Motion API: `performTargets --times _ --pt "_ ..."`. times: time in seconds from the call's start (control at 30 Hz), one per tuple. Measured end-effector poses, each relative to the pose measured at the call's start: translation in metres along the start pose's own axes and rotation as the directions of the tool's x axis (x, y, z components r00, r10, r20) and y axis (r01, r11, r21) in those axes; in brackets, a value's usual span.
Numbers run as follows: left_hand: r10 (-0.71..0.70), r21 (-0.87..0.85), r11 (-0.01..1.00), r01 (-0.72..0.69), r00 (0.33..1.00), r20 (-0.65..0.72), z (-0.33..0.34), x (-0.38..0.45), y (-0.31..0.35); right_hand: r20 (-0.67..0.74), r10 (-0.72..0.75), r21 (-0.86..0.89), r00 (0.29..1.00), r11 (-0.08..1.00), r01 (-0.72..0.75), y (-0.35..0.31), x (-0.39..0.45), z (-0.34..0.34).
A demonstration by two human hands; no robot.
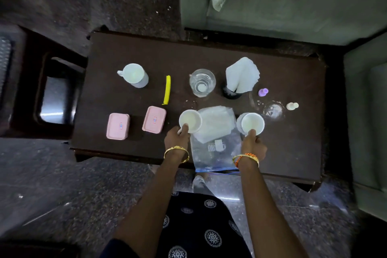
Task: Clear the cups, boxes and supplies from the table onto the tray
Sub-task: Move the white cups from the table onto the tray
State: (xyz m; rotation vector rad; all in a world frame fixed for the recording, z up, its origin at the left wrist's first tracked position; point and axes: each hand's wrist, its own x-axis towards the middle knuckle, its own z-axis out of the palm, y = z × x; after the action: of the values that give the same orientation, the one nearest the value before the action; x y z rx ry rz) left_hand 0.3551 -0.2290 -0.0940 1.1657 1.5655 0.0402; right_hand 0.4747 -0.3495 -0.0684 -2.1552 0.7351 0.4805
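left hand (177, 138) pinches near rim of left white cup (190, 121) | right hand (252, 142) pinches near rim of right white cup (252, 123) | both cups on dark table (146, 54), flanking clear zip bag (215, 142) | two pink boxes (118, 126) left | mug (135, 75), yellow clip (167, 89), glass (202, 82) far

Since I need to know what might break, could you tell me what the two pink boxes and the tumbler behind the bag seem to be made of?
The two pink boxes look like matte moulded plastic: opaque, rounded corners, even colour. The tumbler is clear and glossy, with the table showing through; it is probably glass, though clear plastic cannot be ruled out.
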Motion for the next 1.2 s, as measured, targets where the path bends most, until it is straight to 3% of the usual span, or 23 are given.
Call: performTargets --times 0.17,0.3,0.47,0.6,0.67,0.8,0.97,1.2 --pt "0.046 -0.233 0.972 -0.041 0.999 0.017 -0.062 -0.008 0.017 0.101 -0.193 0.0 0.976 0.981 0.194 -0.013 -0.069 0.022" --pt "0.095 -0.296 0.951 -0.087 0.995 0.013 -0.122 0.013 0.022 -0.04 -0.426 -0.01 0.904 0.905 0.426 -0.016 -0.106 0.056" --pt "0.12 -0.348 0.933 -0.087 0.99 0.072 -0.166 0.045 0.023 -0.067 -0.295 0.021 0.953 0.955 0.297 -0.014 -0.132 0.103" --pt "0.131 -0.394 0.918 -0.055 0.977 0.169 -0.216 0.066 0.035 -0.019 -0.351 -0.047 0.936 0.936 0.35 -0.026 -0.18 0.139" --pt "0.13 -0.378 0.923 -0.066 0.98 0.147 -0.25 0.078 0.042 0.071 -0.403 -0.054 0.912 0.912 0.407 -0.038 -0.214 0.163" --pt "0.127 -0.344 0.929 -0.137 0.991 -0.051 -0.327 0.106 0.066 0.262 -0.482 -0.004 0.836 0.866 0.501 -0.073 -0.284 0.224" --pt "0.02 -0.476 0.866 -0.152 0.962 -0.271 -0.415 0.163 0.112 0.398 -0.587 0.083 0.705 0.788 0.609 -0.125 -0.366 0.313" --pt "-0.219 -0.59 0.807 -0.026 0.915 -0.34 -0.51 0.258 0.147 0.65 -0.557 0.048 0.516 0.708 0.705 -0.157 -0.449 0.436"
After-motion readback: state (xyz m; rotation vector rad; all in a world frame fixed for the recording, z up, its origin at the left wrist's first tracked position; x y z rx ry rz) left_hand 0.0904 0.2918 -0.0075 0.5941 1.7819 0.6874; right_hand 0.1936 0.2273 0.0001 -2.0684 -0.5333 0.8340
